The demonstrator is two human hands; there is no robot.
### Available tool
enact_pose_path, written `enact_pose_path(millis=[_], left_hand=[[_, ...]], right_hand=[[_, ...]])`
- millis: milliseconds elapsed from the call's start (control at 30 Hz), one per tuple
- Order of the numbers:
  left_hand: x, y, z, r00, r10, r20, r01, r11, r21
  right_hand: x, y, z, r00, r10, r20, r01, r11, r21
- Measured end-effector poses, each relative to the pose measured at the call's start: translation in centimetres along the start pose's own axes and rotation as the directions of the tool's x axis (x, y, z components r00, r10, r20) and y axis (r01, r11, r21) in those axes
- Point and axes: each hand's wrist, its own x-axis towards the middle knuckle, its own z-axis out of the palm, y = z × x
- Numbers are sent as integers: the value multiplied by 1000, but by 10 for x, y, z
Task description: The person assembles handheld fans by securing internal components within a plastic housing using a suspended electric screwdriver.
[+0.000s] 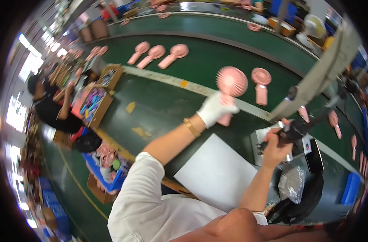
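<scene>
A: Left hand (215, 109), white-gloved, centre of frame: grip clamped round the handle of a pink handheld fan (231, 82), round grille head up, held over the green conveyor belt (167, 101).

B: Right hand (276, 147), bare, right of centre: grip closed on a black power screwdriver (297, 127), apparently hung from the slanted grey arm (313, 86) at upper right. Tool tip not in contact with the fan; well apart from it.

A: Position of work item: lifted, above the pale strip along the belt, just left of one more pink fan (261, 82) lying flat on the belt.

B: Other stock: three pink fans (157, 54) in a row at upper centre, further ones along the right edge of frame (334, 121). White sheet (218, 173) on the desk at lower centre, bare. Blue bin (107, 171) with pink parts at lower left.

A: Progress, judged only: fan looks whole, grille fitted and handle attached. Not possible to tell whether fasteners are in. Screwdriver in hand yet not applied, so either pick-up before fastening or return after it; undecided from this view.

B: Remaining, judged: many fans spread on the belt, so the batch appears far from finished.

A: Second person (50, 107) at far left, dark top, beside an open carton of coloured items (93, 103). Hands separate from the two above.
</scene>
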Motion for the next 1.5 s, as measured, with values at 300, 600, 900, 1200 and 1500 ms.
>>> enact_pose_path(millis=[300, 600, 900, 1200, 1500], left_hand=[[-115, -33, 81, 899, -390, 199, 428, 687, -587], [-114, -42, 77, 904, -384, 187, 416, 695, -587], [-105, -43, 84, 868, -433, 242, 476, 591, -652], [-112, -36, 73, 890, -434, 139, 421, 669, -613], [-118, -44, 82, 891, -408, 199, 419, 572, -705]], right_hand=[[-2, -2, -1, 988, -125, 89, 125, 992, -3], [-3, 11, 11, 990, -4, 142, -38, 956, 290], [-1, 25, 4, 973, 35, 228, -113, 933, 341], [-17, 43, 18, 956, 92, 277, -190, 917, 350], [-39, 59, 6, 852, 11, 524, -175, 948, 265]])
